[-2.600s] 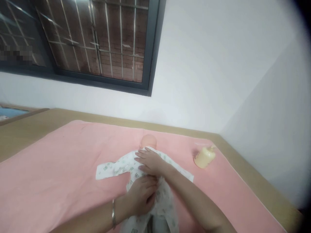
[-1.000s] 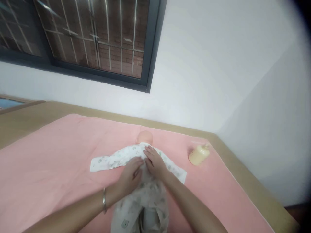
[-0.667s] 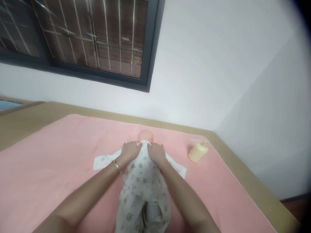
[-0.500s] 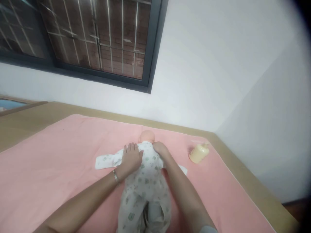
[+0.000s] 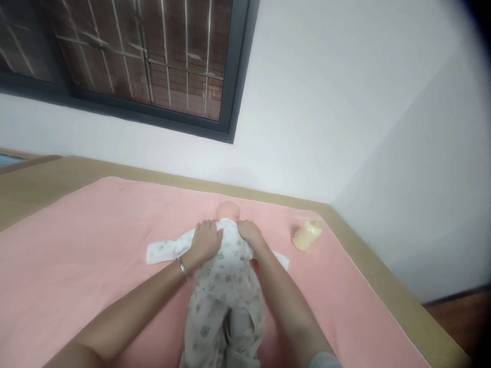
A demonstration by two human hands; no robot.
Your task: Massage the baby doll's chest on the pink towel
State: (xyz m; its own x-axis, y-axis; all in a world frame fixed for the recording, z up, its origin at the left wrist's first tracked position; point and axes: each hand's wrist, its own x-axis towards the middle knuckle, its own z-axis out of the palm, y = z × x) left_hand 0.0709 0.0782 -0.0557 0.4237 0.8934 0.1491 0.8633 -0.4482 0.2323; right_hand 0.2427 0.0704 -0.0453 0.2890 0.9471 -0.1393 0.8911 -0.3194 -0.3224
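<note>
A baby doll (image 5: 230,266) in a white outfit with small green prints lies on the pink mat, its bald head toward the wall and its legs toward me. My left hand (image 5: 207,239) rests flat over the shoulder on the left, fingers stretched out and thumb apart. At the other shoulder, my right hand (image 5: 250,233) is curled round the cloth by the neck; its fingertips are hidden. Both sleeves spread out sideways, the right one partly behind my forearm.
Under the doll is a pink mat (image 5: 95,245) on a tan surface (image 5: 42,176). A pale yellow pump bottle (image 5: 307,236) stands tilted-looking on the mat to the right. Behind rise a white wall (image 5: 291,128) and a barred window (image 5: 153,61).
The whole view has shifted slightly, so everything sits a little further left and higher. Both hands stay at the doll's shoulders, with little visible movement.
</note>
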